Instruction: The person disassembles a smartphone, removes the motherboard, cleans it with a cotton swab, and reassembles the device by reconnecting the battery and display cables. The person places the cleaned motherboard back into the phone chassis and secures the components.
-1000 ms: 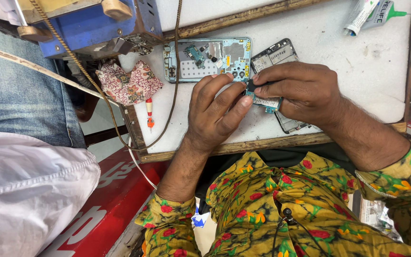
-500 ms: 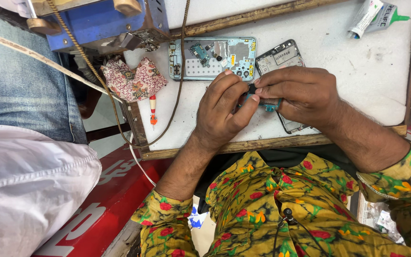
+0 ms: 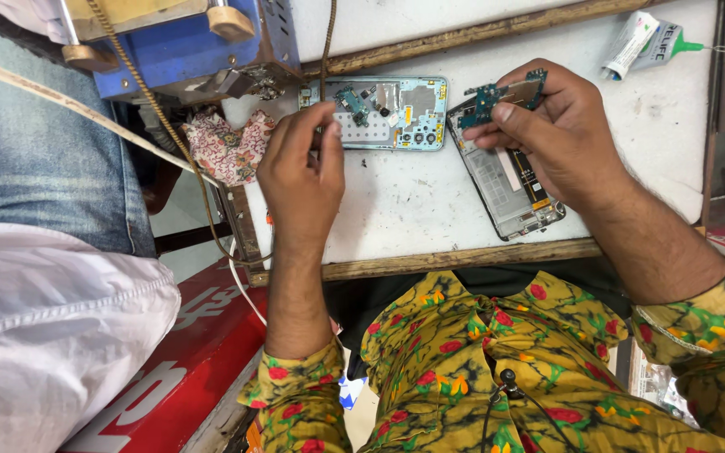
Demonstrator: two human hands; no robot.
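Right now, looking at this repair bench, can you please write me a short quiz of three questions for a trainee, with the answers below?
1. True or false: the right hand holds a small circuit board above the open phone frame.
2. Which thing lies closest to the left hand?
A. the white tube
B. the light blue phone back
C. the flowered cloth
3. Fill in the missing word: the tube lies at the far ____ corner of the white table.

Key: 1 true; 2 B; 3 right.
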